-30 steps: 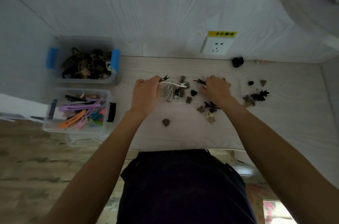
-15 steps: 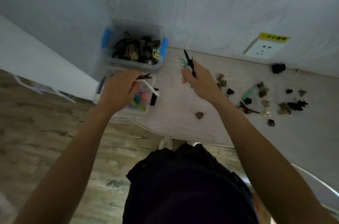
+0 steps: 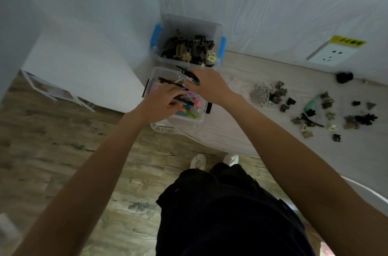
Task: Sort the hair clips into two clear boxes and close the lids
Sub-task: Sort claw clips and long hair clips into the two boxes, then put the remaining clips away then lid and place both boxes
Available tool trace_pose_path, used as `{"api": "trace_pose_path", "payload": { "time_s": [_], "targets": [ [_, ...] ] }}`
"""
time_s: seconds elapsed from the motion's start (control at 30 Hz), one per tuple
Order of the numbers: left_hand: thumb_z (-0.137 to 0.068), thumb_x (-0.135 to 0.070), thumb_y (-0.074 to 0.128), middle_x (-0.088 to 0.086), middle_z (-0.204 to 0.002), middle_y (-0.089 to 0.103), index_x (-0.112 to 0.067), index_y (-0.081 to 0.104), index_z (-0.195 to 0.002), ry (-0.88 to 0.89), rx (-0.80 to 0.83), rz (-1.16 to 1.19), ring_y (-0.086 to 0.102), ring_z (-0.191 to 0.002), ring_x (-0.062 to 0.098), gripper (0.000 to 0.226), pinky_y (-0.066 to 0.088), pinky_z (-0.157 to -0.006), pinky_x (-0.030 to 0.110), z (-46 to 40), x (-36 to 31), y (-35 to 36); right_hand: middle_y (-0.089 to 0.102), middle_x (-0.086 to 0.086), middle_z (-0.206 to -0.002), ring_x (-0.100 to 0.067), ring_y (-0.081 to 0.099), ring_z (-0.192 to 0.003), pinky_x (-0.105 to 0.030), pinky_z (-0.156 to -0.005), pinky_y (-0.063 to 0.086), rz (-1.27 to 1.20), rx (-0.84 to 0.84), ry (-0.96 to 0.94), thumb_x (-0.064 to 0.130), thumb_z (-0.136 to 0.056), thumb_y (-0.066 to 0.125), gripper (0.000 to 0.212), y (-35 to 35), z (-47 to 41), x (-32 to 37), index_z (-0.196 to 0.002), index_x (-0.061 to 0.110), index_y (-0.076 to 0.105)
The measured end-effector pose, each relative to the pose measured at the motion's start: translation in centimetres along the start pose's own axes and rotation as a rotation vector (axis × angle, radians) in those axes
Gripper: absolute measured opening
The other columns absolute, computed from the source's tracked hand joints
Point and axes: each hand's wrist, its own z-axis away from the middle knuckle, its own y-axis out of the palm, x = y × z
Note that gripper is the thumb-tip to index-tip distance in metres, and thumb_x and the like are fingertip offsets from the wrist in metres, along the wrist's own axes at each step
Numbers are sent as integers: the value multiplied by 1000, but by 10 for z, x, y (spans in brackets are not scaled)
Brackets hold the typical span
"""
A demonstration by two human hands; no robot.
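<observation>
The far clear plastic box [image 3: 212, 29] has bright blue latches and holds brown, black and cream claw clips [image 3: 189, 51], while the near clear plastic box [image 3: 199, 118] has black latches and holds pink, purple, orange and green flat clips [image 3: 190, 106]. On the pale wood-grain tabletop [image 3: 241, 130] lie brown and black small claw clips [image 3: 357, 120] and one mint-green clip [image 3: 312, 103]. The white wall socket [image 3: 331, 55] carries a yellow label, and the floor of grey-brown wood-look planks [image 3: 63, 150] is streaked.

We now have both hands over the near clear box [image 3: 200, 118]: the right hand [image 3: 206, 85] has crossed from the table with its black clips [image 3: 189, 74], meeting the left hand [image 3: 161, 102].
</observation>
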Motion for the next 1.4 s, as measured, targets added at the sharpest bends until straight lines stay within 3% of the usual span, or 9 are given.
{"api": "trace_pose_path", "payload": {
  "time_s": [0.17, 0.37, 0.47, 0.63, 0.73, 0.83, 1.03, 1.2, 1.4],
  "targets": [
    [-88, -26, 49, 5, -109, 66, -12, 66, -108, 30, -212, -76, 56, -106, 23, 29, 47, -91, 36, 20, 12, 4, 64, -14, -110, -29, 58, -100, -34, -77, 44, 151, 20, 12, 34, -90, 55, 36, 9, -11, 9, -117, 10, 56],
    [-86, -20, 50, 8, -89, 68, -10, 66, -94, -61, -455, -148, 59, -84, 27, 20, 47, -71, 35, 33, 18, 5, 56, -12, -120, -28, 53, -110, -35, -85, 44, 192, 125, 9, 45, -82, 63, 52, 21, -9, 11, -122, 12, 56],
    [-90, -22, 49, 6, -83, 67, -10, 66, -91, -77, -560, -90, 59, -79, 23, 21, 44, -68, 28, 28, 5, 4, 50, -12, -132, -26, 46, -122, -36, -101, 38, 61, 113, -28, 34, -86, 62, 49, 18, 5, 10, -128, 11, 52],
    [-94, -28, 47, 3, -93, 69, -13, 65, -102, 69, -664, 50, 61, -85, 15, 25, 43, -77, 23, -2, -41, 3, 60, -9, -120, -24, 53, -112, -32, -96, 42, -24, -95, -79, 13, -87, 57, 28, 0, 52, -4, -114, 10, 60],
    [-93, -24, 49, 2, -98, 68, -11, 62, -108, 271, -589, 136, 59, -89, 13, 24, 42, -80, 21, -30, -89, 16, 64, -6, -112, -20, 54, -106, -23, -92, 37, -22, -272, 23, 12, -88, 55, 23, -18, 100, -34, -109, 12, 62],
    [-90, -19, 50, 2, -100, 65, -12, 60, -111, 369, -363, 177, 59, -90, 18, 24, 47, -76, 28, -59, -136, 46, 66, -9, -107, -23, 56, -104, -18, -88, 33, 22, -443, 232, 8, -86, 56, 21, -29, 154, -82, -105, 9, 65],
    [-89, -15, 54, 5, -116, 60, -13, 56, -119, 323, 13, 178, 56, -106, 19, 30, 48, -86, 32, -116, -186, 108, 68, -18, -99, -39, 58, -97, -42, -83, 47, 91, -584, 731, 0, -82, 55, 24, -43, 226, -178, -100, 7, 69],
    [-89, -12, 52, 10, -117, 61, -9, 57, -118, 239, 97, 178, 58, -107, 22, 29, 46, -91, 33, -172, -233, 143, 65, -15, -110, -35, 58, -99, -41, -84, 47, 197, -313, 603, -2, -81, 55, 32, -50, 234, -223, -111, 7, 64],
    [-88, -16, 59, 11, -119, 57, -11, 53, -122, 165, 157, 21, 55, -108, 26, 35, 44, -93, 35, -235, -274, 173, 68, -4, -74, -27, 63, -67, -28, -59, 51, 312, -307, 535, 8, -62, 78, 26, -62, 245, -262, -85, 17, 69]
  ]
}}
